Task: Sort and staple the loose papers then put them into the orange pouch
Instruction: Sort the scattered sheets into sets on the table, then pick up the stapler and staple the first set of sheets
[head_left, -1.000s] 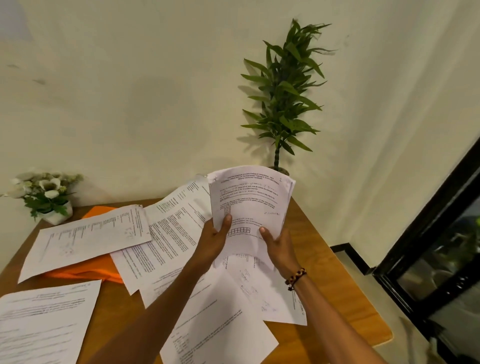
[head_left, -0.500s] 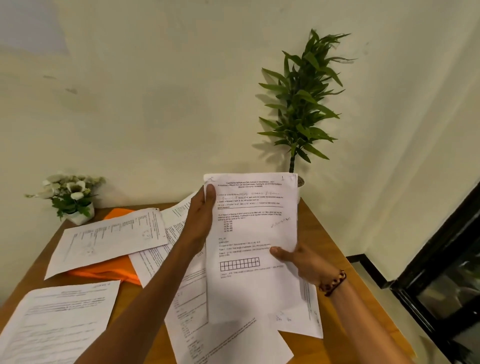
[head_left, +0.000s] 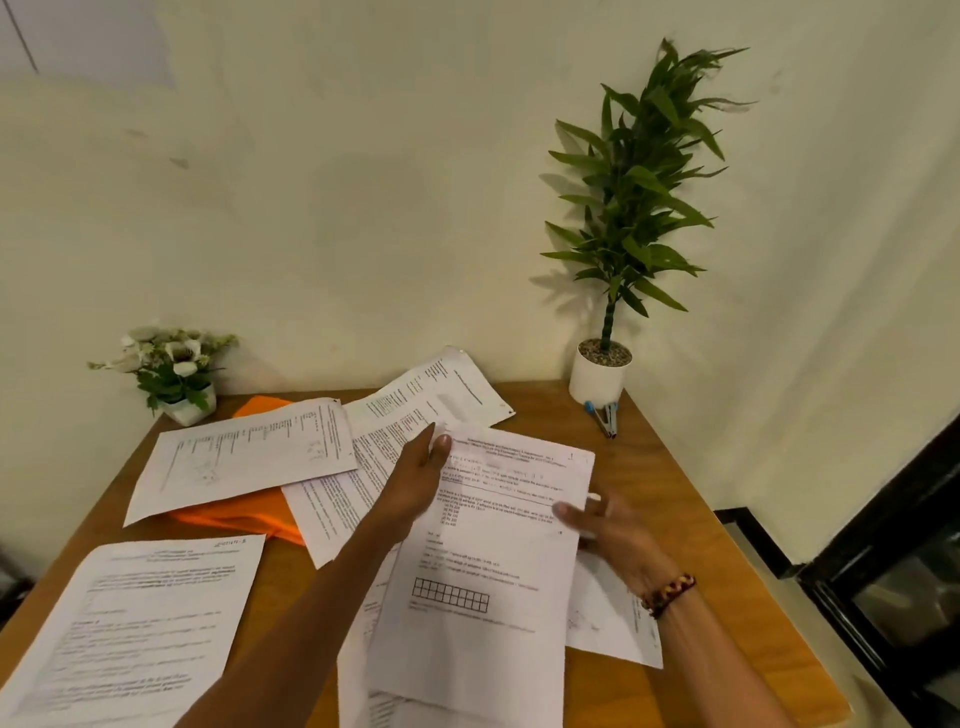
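Wooden table stands against a pale wall. Tall green plant in a white pot occupies the far right corner. Small white-flowered plant sits at the far left. Dark-framed glass at right.

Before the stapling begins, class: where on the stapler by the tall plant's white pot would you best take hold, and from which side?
Judging from its pose, grip the stapler across its middle, coming from above with the right hand, which is nearer. It lies flat on the wooden table, narrow and long, with its blue-tipped end close to the white pot. The pot crowds the far side; the near side is bare.
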